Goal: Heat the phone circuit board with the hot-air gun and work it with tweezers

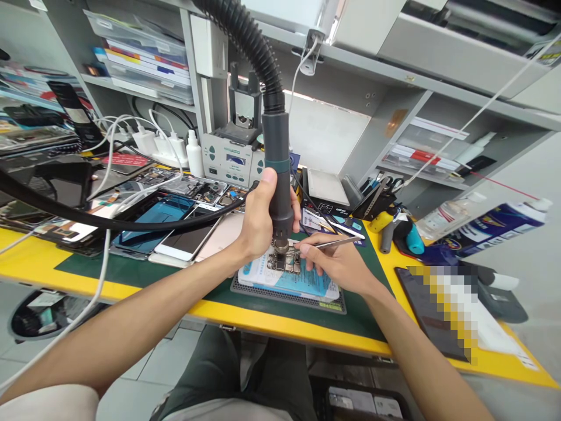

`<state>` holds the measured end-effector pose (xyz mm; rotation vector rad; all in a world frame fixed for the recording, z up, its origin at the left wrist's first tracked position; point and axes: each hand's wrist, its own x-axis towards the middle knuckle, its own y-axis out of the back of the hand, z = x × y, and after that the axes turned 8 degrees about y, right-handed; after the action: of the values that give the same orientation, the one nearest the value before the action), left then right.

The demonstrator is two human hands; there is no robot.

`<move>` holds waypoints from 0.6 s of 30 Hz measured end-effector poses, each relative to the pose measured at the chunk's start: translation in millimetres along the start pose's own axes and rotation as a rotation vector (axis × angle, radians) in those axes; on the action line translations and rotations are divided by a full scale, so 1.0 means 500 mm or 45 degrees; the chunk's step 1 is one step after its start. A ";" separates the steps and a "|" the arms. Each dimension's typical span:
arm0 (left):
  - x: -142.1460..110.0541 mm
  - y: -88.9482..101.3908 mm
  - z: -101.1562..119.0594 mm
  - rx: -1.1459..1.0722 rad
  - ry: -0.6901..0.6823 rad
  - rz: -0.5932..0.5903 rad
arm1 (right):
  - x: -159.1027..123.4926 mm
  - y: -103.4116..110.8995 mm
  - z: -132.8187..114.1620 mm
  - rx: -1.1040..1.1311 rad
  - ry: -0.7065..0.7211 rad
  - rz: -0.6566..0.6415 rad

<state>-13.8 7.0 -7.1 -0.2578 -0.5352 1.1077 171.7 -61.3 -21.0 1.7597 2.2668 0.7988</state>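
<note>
My left hand (262, 217) is wrapped round the dark handle of a hot air gun (277, 175), held upright with its metal nozzle pointing down. Right below the nozzle lies a small phone circuit board (284, 262). It rests on a blue and white packet (307, 283), which lies on a grey perforated mat (263, 293). From the right, my right hand (331, 260) pinches metal tweezers (335, 242), their tips close to the board beneath the nozzle. Whether the tips touch the board I cannot tell.
A ribbed hose (249, 38) rises from the gun. A black cable (131, 222) crosses the left side above several phones (188, 231). A hot air station (234, 158) stands behind. Bottles (504, 225) and a dark flat panel (432, 316) are on the right.
</note>
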 end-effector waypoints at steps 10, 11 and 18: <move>0.000 -0.006 0.002 0.022 -0.002 0.021 | 0.001 -0.002 -0.003 0.008 0.013 0.005; 0.000 -0.006 0.002 0.022 -0.005 0.018 | 0.001 -0.002 -0.004 0.008 0.013 0.007; -0.001 -0.006 0.004 0.033 0.004 0.019 | 0.002 -0.003 -0.002 0.009 0.010 0.015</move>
<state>-12.8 5.0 -4.0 -0.2415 -0.5166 1.1280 169.7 -60.7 -20.5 1.7778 2.2692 0.8018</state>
